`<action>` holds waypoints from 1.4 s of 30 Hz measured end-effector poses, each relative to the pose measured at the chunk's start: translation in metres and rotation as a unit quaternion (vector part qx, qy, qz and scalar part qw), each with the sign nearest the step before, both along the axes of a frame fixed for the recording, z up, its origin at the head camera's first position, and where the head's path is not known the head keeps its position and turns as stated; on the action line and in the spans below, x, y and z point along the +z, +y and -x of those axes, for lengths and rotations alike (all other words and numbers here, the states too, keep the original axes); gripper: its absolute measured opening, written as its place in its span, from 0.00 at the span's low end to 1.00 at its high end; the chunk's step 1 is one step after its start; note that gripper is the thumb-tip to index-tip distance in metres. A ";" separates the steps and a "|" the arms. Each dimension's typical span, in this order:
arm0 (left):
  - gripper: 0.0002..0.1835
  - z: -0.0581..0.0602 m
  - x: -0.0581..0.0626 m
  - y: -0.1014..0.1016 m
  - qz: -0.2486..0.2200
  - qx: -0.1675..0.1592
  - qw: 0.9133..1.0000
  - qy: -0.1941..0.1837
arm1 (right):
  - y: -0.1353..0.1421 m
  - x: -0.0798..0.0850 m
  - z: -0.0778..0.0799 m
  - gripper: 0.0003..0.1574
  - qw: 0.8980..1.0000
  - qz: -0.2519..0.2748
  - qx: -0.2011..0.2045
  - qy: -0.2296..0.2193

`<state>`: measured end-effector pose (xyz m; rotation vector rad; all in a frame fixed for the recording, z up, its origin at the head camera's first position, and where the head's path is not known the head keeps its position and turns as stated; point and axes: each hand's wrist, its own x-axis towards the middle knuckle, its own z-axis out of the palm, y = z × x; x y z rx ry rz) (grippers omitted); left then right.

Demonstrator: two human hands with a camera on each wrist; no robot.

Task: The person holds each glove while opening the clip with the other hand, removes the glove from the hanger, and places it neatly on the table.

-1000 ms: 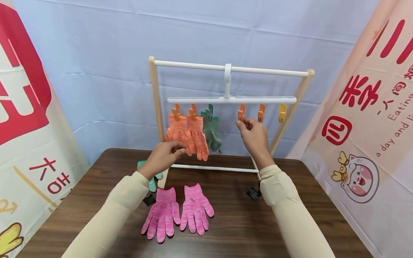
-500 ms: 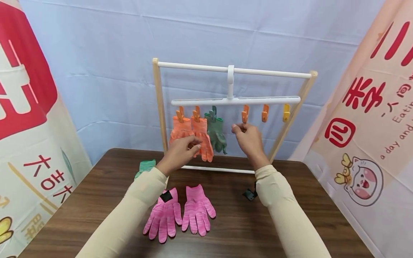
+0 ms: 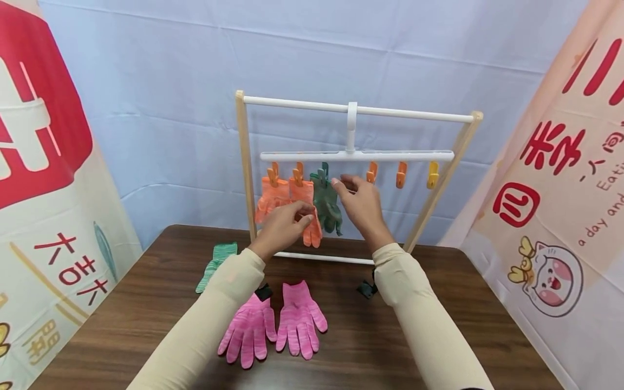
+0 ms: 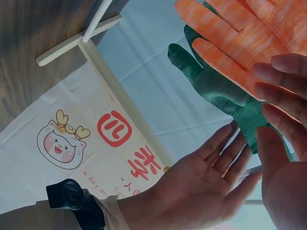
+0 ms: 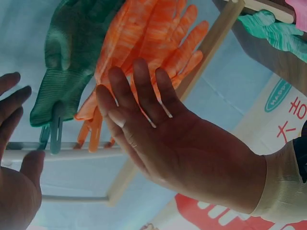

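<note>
Two orange gloves [image 3: 273, 196] and a dark green glove [image 3: 325, 208] hang by their cuffs from clips on a white hanger [image 3: 390, 156]. My left hand [image 3: 286, 225] is raised in front of the orange gloves, fingers loosely bent and holding nothing. Close to the right side of the green cuff is my right hand [image 3: 363, 207], its thumb and fingers spread apart. In the right wrist view, the thumb of the right hand [image 5: 21, 187] lies near the green clip [image 5: 56, 129], with the left hand [image 5: 192, 148] overlapping the orange gloves.
Orange clips [image 3: 401, 174] and a yellow clip [image 3: 433, 174] hang without gloves at the right. A wooden-sided rack [image 3: 244, 162] with white rods carries the hanger. Two pink gloves [image 3: 298, 319] and a light green glove [image 3: 221, 259] lie on the brown table [image 3: 390, 346].
My right hand has left the orange clip right of centre and moved left to the dark green glove. My left hand has shifted right across the orange gloves.
</note>
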<state>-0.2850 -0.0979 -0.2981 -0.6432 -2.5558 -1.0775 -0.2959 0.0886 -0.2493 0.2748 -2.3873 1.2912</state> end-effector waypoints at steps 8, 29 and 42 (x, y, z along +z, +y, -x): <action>0.16 0.001 0.004 0.011 -0.006 -0.011 1.000 0.003 | -0.011 -0.001 0.005 0.40 0.998 0.023 0.049 0.016; 0.16 0.000 0.010 0.025 0.014 -0.014 1.000 -0.009 | -0.026 0.003 0.011 0.25 0.998 0.025 0.025 0.052; 0.17 0.000 0.003 0.023 0.074 0.091 0.991 0.060 | -0.024 0.006 0.009 0.24 0.997 -0.005 0.023 0.069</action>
